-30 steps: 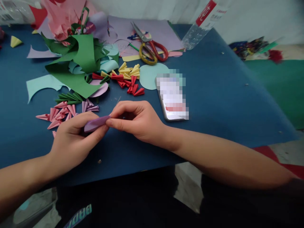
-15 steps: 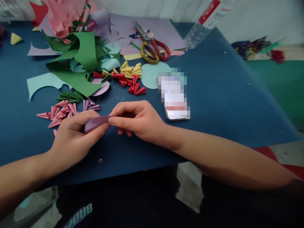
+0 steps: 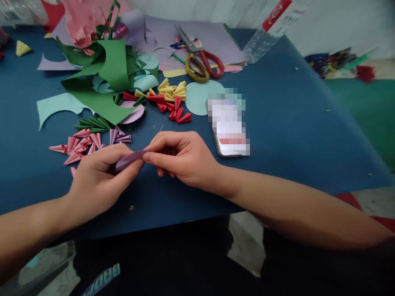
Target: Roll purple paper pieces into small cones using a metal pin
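Observation:
A piece of purple paper [image 3: 131,159], curled into a rolled or cone-like shape, lies between my two hands above the near part of the table. My left hand [image 3: 98,172] is closed around its wider end, thumb along the lower side. With thumb and forefinger, my right hand [image 3: 182,158] pinches the paper's right tip. A thin stick or needle [image 3: 161,129] pokes up behind the right forefinger; its lower end is hidden. Just beyond my left hand lie pink paper cones [image 3: 80,144] and small purple paper cones [image 3: 120,135].
Green cones [image 3: 94,124], red cones [image 3: 177,111] and yellow cones [image 3: 173,89] lie farther back. Beyond are green paper scraps [image 3: 114,65], scissors [image 3: 197,53] and a tilted plastic bottle [image 3: 262,41]. A phone [image 3: 230,131] lies right of a pale-blue paper disc [image 3: 196,98] on the blue table [image 3: 293,135].
The purple paper is curled a little tighter, and its visible left end has shifted right. Both hands keep their grip; the whole view has shifted slightly.

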`<move>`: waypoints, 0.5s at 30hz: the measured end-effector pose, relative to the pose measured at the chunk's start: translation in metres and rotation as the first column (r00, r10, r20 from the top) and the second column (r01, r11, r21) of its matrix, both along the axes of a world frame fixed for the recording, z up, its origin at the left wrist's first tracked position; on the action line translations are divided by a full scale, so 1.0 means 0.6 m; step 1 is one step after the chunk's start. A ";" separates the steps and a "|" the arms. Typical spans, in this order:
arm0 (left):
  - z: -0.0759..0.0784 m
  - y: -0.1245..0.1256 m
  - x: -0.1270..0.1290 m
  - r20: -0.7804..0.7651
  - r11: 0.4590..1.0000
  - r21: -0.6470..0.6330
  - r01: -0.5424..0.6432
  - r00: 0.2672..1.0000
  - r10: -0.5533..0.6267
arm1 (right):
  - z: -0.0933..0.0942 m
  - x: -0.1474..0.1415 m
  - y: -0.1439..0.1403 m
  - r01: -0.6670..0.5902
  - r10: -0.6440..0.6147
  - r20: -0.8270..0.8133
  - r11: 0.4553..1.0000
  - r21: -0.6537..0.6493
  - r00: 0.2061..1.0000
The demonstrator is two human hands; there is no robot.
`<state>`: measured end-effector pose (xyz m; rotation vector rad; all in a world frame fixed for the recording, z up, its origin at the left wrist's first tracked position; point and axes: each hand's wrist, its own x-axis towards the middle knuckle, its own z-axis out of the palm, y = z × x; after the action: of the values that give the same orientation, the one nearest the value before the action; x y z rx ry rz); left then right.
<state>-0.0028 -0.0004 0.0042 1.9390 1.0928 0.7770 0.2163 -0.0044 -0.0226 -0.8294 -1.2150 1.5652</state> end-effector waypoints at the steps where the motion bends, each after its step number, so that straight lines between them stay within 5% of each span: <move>1: 0.000 0.000 0.000 0.000 1.000 0.000 0.000 1.000 0.000 | -0.001 0.000 0.000 -0.001 0.001 -0.002 1.000 0.004 1.000; 15: 0.004 -0.005 -0.001 -0.012 0.997 0.071 -0.032 0.999 0.033 | -0.001 0.003 0.002 0.053 -0.056 0.019 0.992 0.110 0.998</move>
<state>-0.0037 -0.0036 0.0065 1.9920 1.1210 0.8315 0.2179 -0.0032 -0.0234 -0.8034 -1.2721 1.4358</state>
